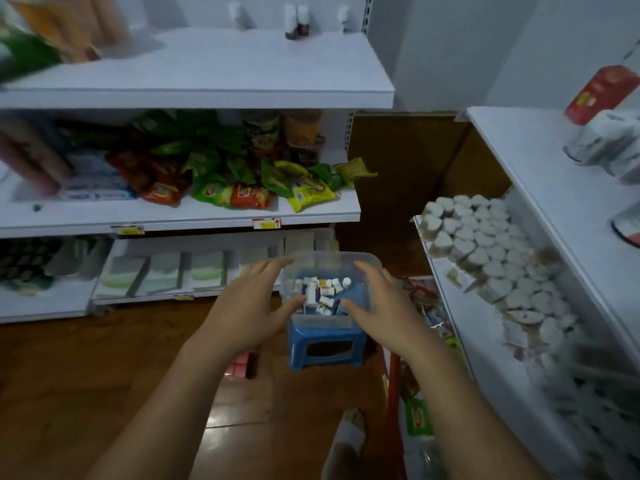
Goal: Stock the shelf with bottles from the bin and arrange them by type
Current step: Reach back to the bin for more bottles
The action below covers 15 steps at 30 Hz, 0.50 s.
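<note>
Left hand (249,306) and right hand (384,303) both open, fingers straight and spread, one at each side of the clear plastic bin (332,259). Thumbs lie at its near corners; actual contact is hard to tell. Bin sits on a blue stool (322,348) on the wood floor, between the two shelf units. Small white-capped bottles (322,291) lie jumbled inside it. Top shelf (214,71) at left holds a few small bottles (296,26) along its back. Snack packets (242,178) fill the shelf below. White-lidded jars (485,244) crowd the right unit.
</note>
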Available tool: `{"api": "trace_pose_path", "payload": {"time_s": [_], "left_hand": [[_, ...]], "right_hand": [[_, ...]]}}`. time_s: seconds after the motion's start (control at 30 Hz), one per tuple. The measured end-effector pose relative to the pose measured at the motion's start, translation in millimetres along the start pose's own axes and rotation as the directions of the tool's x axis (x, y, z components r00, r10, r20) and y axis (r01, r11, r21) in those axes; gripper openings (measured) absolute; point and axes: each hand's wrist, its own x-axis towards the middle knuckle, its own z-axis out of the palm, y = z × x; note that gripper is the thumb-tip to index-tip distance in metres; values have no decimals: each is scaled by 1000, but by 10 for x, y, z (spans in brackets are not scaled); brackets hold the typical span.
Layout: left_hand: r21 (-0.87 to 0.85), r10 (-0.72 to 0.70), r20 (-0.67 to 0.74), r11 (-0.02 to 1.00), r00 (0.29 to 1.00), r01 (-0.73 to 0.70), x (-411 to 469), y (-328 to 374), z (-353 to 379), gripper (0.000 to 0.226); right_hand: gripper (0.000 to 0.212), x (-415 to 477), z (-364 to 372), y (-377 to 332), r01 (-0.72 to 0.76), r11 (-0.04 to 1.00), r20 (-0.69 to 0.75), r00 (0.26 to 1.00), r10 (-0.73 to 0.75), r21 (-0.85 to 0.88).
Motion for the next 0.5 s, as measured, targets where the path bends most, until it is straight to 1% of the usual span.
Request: {"api": "trace_pose_path", "payload": {"time_s": [0.1, 0.27, 0.4, 0.5], "left_hand": [[-2, -87, 80, 996, 993, 87, 398, -78, 309, 70], [-40, -148, 213, 986, 966, 160, 988, -241, 991, 65], [-55, -217, 347, 967, 913, 251, 1545, -572, 1667, 58], [-54, -201, 417, 968, 887, 245, 2081, -906, 2251, 45]], "right_hand": [[73, 499, 47, 354, -37, 998, 54, 998, 34, 45], [69, 1166, 333, 881, -169, 978, 161, 976, 148, 125], [58, 1647, 771, 1196, -310, 934, 245, 933, 263, 176], [46, 2086, 1173, 1384, -431, 866, 300, 886, 354, 254]]}}
